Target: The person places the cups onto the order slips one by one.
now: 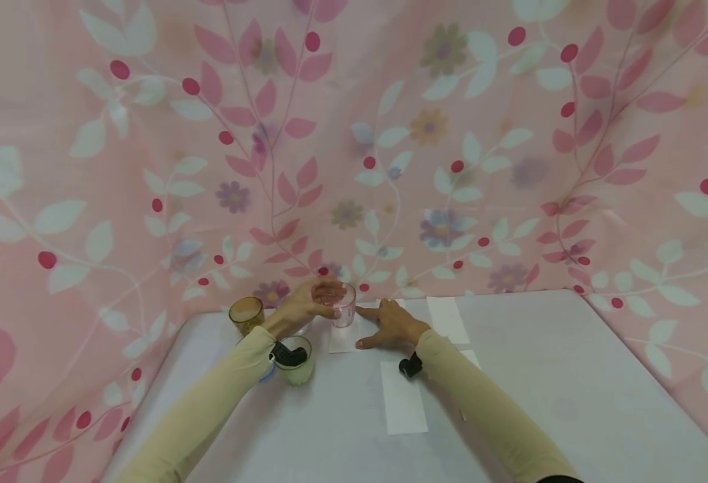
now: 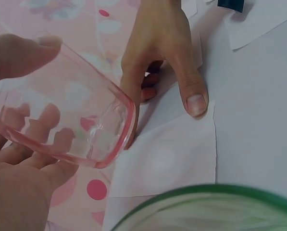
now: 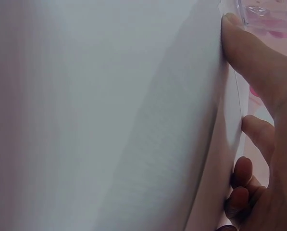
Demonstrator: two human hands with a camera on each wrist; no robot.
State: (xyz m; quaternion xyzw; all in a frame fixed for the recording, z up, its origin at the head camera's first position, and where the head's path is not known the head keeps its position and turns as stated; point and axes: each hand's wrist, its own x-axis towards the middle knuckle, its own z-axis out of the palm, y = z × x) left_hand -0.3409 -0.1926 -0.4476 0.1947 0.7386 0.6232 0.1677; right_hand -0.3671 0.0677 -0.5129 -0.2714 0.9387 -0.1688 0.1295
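Note:
My left hand (image 1: 307, 305) grips a clear pink-tinted drinking glass (image 1: 343, 310), thumb on one side and fingers round the other. The glass is over a white paper sheet (image 1: 343, 342) near the back of the table. Just right of it, my right hand (image 1: 393, 322) rests at the sheet with thumb and index finger stretched out. In the left wrist view the right thumb (image 2: 197, 103) touches the sheet's edge, and the remaining fingers are bent under the palm. The right wrist view shows the right hand (image 3: 282, 110) low at the white surface.
A green glass (image 1: 296, 372) stands below my left wrist, an amber glass (image 1: 247, 314) further left. Another clear glass (image 1: 303, 329) and something blue (image 1: 267, 373) are partly hidden by the left arm. More paper sheets (image 1: 403, 402) lie around the right forearm. A floral curtain (image 1: 354, 168) hangs behind the table.

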